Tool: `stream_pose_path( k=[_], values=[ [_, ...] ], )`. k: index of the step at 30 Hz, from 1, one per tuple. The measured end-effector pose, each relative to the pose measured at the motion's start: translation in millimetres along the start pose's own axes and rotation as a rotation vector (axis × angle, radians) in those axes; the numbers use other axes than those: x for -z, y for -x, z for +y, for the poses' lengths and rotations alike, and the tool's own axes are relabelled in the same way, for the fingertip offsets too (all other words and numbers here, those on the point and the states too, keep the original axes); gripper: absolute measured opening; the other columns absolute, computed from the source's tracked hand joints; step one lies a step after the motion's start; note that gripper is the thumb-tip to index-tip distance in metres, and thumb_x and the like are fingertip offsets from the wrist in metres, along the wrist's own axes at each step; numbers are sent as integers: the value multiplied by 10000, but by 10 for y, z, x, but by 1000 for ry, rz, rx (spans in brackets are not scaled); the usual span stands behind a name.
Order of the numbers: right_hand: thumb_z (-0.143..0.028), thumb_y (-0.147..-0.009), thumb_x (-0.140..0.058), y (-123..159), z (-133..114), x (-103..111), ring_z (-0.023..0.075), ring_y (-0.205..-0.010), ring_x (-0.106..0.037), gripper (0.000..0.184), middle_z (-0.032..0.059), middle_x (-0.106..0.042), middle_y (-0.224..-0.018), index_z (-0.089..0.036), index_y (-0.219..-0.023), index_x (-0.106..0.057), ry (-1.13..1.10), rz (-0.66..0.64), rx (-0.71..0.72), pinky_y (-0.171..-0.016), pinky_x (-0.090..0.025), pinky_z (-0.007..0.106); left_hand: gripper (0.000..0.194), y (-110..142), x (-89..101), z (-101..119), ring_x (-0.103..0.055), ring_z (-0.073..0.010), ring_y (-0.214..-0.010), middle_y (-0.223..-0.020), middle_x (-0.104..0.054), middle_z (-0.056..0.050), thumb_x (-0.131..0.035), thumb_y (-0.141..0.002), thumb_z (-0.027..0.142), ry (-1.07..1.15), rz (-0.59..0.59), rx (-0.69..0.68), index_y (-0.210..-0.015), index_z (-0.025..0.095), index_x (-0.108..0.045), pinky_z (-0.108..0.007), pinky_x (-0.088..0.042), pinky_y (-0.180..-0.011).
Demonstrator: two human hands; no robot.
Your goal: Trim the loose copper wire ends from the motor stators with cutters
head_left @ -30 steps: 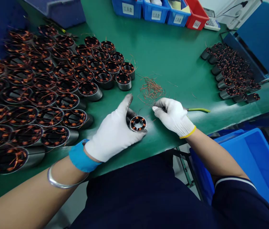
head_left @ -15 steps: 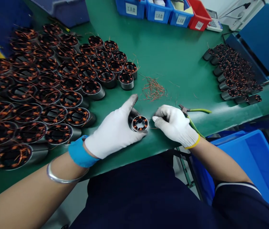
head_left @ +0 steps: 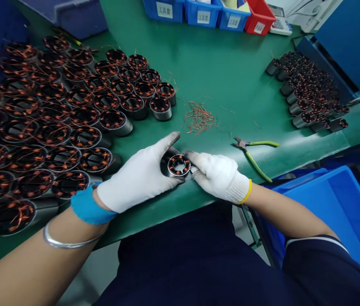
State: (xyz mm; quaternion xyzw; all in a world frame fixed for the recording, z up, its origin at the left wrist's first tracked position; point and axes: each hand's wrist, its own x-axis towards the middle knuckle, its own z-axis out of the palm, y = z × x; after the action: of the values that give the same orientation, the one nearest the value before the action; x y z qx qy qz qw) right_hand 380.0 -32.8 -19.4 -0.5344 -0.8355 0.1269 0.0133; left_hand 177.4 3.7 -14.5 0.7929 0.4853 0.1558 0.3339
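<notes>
In my white-gloved left hand (head_left: 141,174) is a motor stator (head_left: 170,171), a short metal cylinder with orange-copper windings inside its rim. The thumb and fingers curve around its left side, and its open end faces up toward me. My gloved right hand (head_left: 216,173) meets the stator's right edge with thumb and forefinger closed on it; any wire end between the fingertips is hidden. Cutting pliers (head_left: 247,146) with green handles lie on the table to the right, jaws spread. Beyond my hands is a small heap of copper wire clippings (head_left: 201,118).
Many stators (head_left: 84,138) with loose wire ends stand in rows at left. A second group (head_left: 307,91) sits at right beside a blue box (head_left: 349,46). Blue bins (head_left: 167,12) and a red bin (head_left: 261,19) line the back. A blue crate (head_left: 339,199) is below the table edge.
My right hand has moved left from a pinch apart from the stator to its right edge. The pliers now show fully. The whole view has shifted slightly.
</notes>
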Motion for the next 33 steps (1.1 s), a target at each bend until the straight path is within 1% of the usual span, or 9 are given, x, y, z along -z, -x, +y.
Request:
stream_pose_path(
  k=[3, 7, 12, 16, 19, 24, 26, 29, 33],
  values=[
    [-362, -988, -295, -21, 36, 21, 224, -911, -656, 446, 60, -685, -1143, -241, -1356, -516, 40, -16, 37, -725, -429, 328, 856, 13, -28, 13, -605, -284, -1156, -1268, -619, -124, -717, -677, 418, -6, 54, -71, -1420, 113, -421, -385, -482, -1015],
    [-344, -991, -284, -31, 69, 165, 219, -808, -646, 414, 60, -690, -1018, -219, -1259, -574, 136, -67, 126, -619, -341, 326, 425, 28, -79, 59, -639, -214, -1010, -1116, -657, -83, -623, -783, 346, 37, 96, -200, -1162, 156, -612, -331, -500, -942],
    [-318, -986, -284, 6, 106, 332, 216, -741, -625, 386, 78, -682, -947, -217, -1178, -604, 278, -116, 154, -572, -249, 321, 198, -14, -140, 102, -595, -215, -844, -928, -619, -79, -556, -744, 214, -42, 102, -279, -929, 164, -604, -362, -506, -786],
    [-327, -980, -309, 60, 177, 478, 226, -810, -637, 384, 97, -692, -973, -206, -1170, -621, 246, -122, 99, -608, -295, 314, 124, -56, -246, 83, -546, -227, -774, -839, -569, -84, -494, -728, 187, -161, 200, -328, -833, 169, -559, -379, -481, -713],
    [-342, -951, -401, 85, 233, 553, 215, -890, -653, 352, 75, -709, -1031, -205, -1160, -649, -10, -165, 29, -677, -381, 297, 110, -80, -300, 41, -535, -218, -764, -822, -548, -73, -476, -725, 184, -146, 299, -282, -824, 183, -524, -373, -483, -716],
    [-388, -859, -554, -7, 274, 378, 125, -725, -670, 456, 22, -730, -952, -174, -1260, -587, -829, -581, 22, -681, -494, 244, 133, -98, -271, -19, -544, -199, -738, -796, -544, -45, -513, -691, 202, -100, 378, -124, -821, 208, -484, -355, -497, -711],
    [-395, -824, -594, -79, 337, 315, 140, -774, -677, 543, 50, -716, -1039, -171, -1317, -540, -863, -458, -67, -725, -522, 270, 135, -95, -257, -24, -549, -196, -737, -794, -543, -41, -519, -693, 213, -108, 396, -114, -822, 210, -480, -351, -499, -713],
    [-452, -686, -736, -137, 453, 360, 219, -949, -661, 833, 115, -615, -1271, -182, -1417, -442, -610, -86, -234, -843, -530, 378, 129, -84, -267, -24, -548, -204, -730, -796, -545, -54, -513, -706, 223, -139, 411, -167, -829, 199, -484, -362, -495, -705],
    [-503, -623, -776, -102, 355, 415, 285, -1183, -555, 978, 135, -460, -1440, -178, -1456, -383, -468, 130, -75, -973, -465, 418, 120, -62, -304, -36, -538, -230, -743, -812, -550, -78, -510, -727, 238, -167, 389, -234, -835, 188, -489, -390, -483, -692]
  ],
)
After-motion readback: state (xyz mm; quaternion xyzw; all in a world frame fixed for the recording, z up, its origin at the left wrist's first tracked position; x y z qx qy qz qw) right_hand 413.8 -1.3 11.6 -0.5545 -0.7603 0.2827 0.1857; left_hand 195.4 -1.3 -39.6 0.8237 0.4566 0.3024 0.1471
